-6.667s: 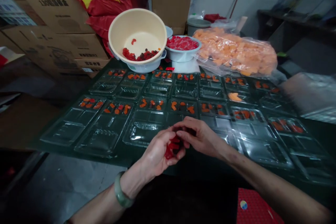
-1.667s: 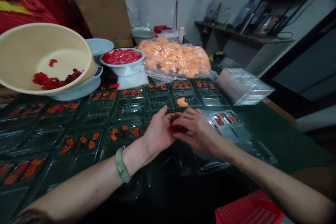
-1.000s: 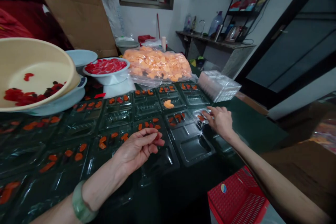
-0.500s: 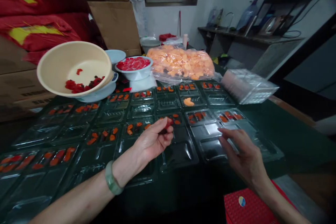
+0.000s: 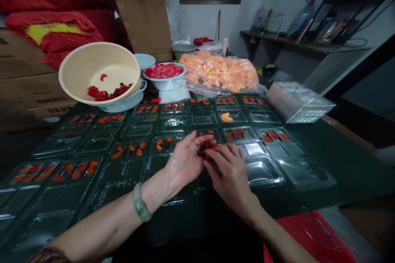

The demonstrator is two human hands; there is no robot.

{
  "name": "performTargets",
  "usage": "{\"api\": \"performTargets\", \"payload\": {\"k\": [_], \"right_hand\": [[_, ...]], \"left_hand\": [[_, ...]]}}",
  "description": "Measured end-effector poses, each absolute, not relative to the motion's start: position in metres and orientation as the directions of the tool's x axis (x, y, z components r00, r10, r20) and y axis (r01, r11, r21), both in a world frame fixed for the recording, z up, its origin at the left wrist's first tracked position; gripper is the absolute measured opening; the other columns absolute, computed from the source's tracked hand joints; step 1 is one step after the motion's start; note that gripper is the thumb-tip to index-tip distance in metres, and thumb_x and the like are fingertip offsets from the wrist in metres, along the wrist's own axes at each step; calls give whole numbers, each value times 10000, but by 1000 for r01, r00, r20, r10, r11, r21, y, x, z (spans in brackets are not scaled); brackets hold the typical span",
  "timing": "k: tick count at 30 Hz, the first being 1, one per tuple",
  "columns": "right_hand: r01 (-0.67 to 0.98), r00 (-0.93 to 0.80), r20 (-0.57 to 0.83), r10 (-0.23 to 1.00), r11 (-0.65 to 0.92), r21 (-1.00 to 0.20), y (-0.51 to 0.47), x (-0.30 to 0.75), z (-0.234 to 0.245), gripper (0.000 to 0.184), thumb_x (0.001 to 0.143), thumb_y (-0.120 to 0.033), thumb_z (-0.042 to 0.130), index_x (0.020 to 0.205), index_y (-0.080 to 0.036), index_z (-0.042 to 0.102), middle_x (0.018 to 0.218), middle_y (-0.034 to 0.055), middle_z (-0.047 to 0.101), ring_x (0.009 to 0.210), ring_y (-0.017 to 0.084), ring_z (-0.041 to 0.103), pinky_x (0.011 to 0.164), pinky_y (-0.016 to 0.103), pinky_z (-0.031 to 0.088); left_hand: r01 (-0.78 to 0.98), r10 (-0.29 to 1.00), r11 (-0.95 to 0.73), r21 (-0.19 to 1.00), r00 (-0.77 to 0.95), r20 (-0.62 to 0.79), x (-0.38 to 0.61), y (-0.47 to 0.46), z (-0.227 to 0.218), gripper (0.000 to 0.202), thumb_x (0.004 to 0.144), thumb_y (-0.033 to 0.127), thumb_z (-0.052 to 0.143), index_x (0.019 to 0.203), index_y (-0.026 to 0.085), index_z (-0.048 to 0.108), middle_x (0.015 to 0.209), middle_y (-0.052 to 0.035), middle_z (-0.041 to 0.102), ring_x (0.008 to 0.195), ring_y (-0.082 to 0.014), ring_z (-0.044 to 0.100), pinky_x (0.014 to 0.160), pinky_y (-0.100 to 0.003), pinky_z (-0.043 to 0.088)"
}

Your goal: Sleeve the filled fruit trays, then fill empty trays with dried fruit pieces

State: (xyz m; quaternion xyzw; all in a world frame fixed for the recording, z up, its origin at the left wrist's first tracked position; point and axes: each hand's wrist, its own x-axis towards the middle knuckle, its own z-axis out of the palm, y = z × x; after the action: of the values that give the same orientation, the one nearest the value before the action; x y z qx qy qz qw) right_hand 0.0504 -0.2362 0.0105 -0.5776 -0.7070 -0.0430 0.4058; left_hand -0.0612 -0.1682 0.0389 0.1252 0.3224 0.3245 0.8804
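Head view, left to right. Along the far edge of the dark green bench (image 5: 345, 152), a cream plastic basin (image 5: 72, 80) tilted on a white bowl (image 5: 129, 102), with red and dark jelly pieces (image 5: 105, 92) inside; then a second white bowl (image 5: 165, 83) heaped with red jelly; then a bulging clear bag of orange jelly pieces (image 5: 219, 72). Across the bench, clear blister trays (image 5: 52, 218). Mid-bench, a left hand (image 5: 185, 164) with a jade bangle (image 5: 140, 201), its fingertips pinching small dark red jelly pieces (image 5: 203, 148) against those of the right hand (image 5: 230, 176), both grips closed, just above the trays. Probably light, soft and tacky: best taken gently by the edges. Further right, a stack of clear trays (image 5: 299, 102); beyond the near right corner, a red plastic crate (image 5: 314, 234).
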Motion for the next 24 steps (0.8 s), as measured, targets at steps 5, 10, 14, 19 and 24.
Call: {"api": "performTargets", "payload": {"k": [5, 10, 14, 19, 24], "right_hand": [[845, -7, 560, 828, 305, -440, -231, 37, 7, 152, 859, -159, 507, 827, -170, 655, 835, 66, 632, 828, 211, 469, 715, 374, 338], [823, 58, 539, 840, 265, -502, -239, 31, 10, 184, 864, -140, 446, 779, -164, 607, 801, 52, 603, 801, 196, 459, 710, 361, 340], [726, 236, 541, 807, 223, -650, -245, 44, 8, 149, 867, -139, 433, 838, -181, 573, 794, 31, 597, 780, 174, 486, 709, 335, 366], [695, 387, 570, 725, 177, -697, -253, 65, 3, 106, 881, -172, 457, 876, -194, 561, 811, 33, 587, 789, 173, 519, 731, 337, 390], [774, 172, 631, 756, 293, -562, -256, 56, 8, 114, 869, -126, 470, 869, -185, 567, 814, 35, 625, 825, 183, 507, 752, 350, 368]], "left_hand": [[-456, 662, 749, 481, 551, -508, -66, -174, 40, 397, 904, 354, 407, 907, 31, 638, 852, -131, 615, 703, -148, 584, 671, -241, 477], [-383, 671, 738, 555, 497, -549, -76, -178, 34, 357, 915, 292, 392, 889, 41, 643, 815, -121, 621, 668, -161, 595, 642, -277, 502], [-360, 720, 683, 636, 479, -502, -84, -173, 26, 276, 899, 214, 412, 869, 62, 640, 814, -114, 625, 689, -189, 615, 566, -278, 491], [-393, 666, 735, 552, 568, -483, -76, -178, 33, 325, 910, 261, 379, 931, 50, 624, 921, -170, 633, 820, -247, 634, 641, -315, 504], [-414, 585, 807, 421, 659, -473, -60, -183, 37, 430, 921, 372, 338, 915, 46, 619, 806, -138, 630, 684, -192, 611, 650, -305, 491]]}}
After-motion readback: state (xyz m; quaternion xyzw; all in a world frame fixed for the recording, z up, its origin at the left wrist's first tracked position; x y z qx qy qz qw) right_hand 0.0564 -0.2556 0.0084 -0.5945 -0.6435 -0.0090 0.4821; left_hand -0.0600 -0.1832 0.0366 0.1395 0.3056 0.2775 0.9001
